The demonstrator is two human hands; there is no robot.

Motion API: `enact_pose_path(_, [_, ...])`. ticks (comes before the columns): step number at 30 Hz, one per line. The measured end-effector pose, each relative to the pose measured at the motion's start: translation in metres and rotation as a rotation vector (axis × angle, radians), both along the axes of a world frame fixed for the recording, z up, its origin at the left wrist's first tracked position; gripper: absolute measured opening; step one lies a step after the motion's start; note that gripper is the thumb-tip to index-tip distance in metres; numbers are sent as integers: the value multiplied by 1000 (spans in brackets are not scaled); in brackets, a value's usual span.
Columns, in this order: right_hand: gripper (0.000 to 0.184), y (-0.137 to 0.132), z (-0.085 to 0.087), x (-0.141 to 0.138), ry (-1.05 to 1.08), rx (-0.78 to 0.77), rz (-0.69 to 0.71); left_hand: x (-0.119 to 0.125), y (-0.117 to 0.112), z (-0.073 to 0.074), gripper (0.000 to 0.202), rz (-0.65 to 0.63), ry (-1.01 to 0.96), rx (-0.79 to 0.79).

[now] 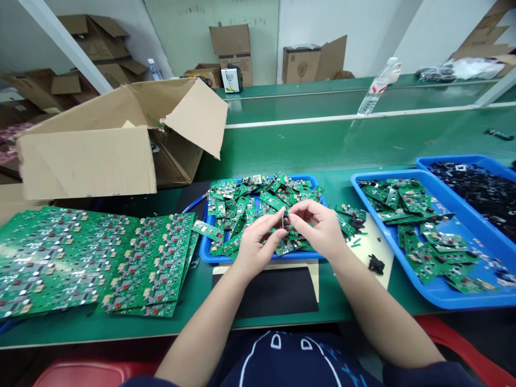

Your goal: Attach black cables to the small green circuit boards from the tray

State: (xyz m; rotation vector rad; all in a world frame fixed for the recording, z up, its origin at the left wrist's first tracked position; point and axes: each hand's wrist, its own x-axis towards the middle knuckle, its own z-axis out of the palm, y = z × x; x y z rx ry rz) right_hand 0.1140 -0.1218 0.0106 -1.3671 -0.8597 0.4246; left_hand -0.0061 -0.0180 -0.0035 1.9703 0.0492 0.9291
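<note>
My left hand [260, 241] and my right hand [318, 228] meet over the middle blue tray [205, 250], heaped with small green circuit boards [242, 209]. Between my fingertips a small circuit board [284, 219] stands nearly edge-on, pinched by the left fingers. My right thumb and fingers press at its upper right, where a small dark part shows; most of that part is hidden by the fingers. Beside my right wrist, a cluster of small black parts [376, 264] lies on a pale yellow sheet [382, 242]. A black mat [278, 293] lies beneath my forearms.
Large uncut circuit-board panels [80, 258] are stacked at the left, before an open cardboard box [88, 161]. To the right, a blue tray [435, 298] holds more boards, and another blue tray [479, 159] holds black parts. A water bottle [374, 91] stands on the back ledge.
</note>
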Motion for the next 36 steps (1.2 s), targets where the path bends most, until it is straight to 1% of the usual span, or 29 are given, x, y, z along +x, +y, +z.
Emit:
enact_pose_path(4, [16,1,-4,2,0,50,-74,-2,-3,0,37,-85,49,-270])
enact_pose_path(5, [15,1,-4,2,-8,59,-71,-2,-3,0,38,-101,57,-318])
enact_pose_path(7, [11,-1,-4,2,-49,52,-41,-2,-4,1,38,-98,61,-360])
enact_pose_path(9, [10,-2,-3,0,-113,32,-19,-2,-4,2,38,-70,57,-360])
enact_pose_path(11, [10,-2,-2,-2,-191,13,-33,-1,-4,2,40,-54,50,-368])
enact_pose_path(14, [7,0,-2,-4,-277,2,-83,0,-3,0,39,-69,37,-395])
enact_pose_path(18, [6,1,-3,-6,-304,2,-123,0,-4,0,38,-95,27,-387])
enact_pose_path(21, [8,0,-4,-6,-323,-5,-143,0,-4,3,37,-91,42,-337])
enact_pose_path(25, [10,-1,-2,-6,-348,-22,-177,-1,-3,8,32,-89,90,-190])
enact_pose_path(27, [10,-1,-2,-5,-359,-30,-198,-2,-2,9,32,-97,106,-166])
enact_pose_path(28, [9,-1,-2,-5,-363,-31,-209,-2,-2,10,33,-103,122,-182])
enact_pose_path(30, [7,-1,-3,-6,-369,-31,-228,-3,-1,10,36,-129,174,-266])
enact_pose_path(33, [5,-1,-3,-8,-375,-25,-247,-3,0,11,41,-197,249,-454])
enact_pose_path(36, [8,-2,-2,-9,-395,-26,-252,-3,0,14,41,-275,275,-598])
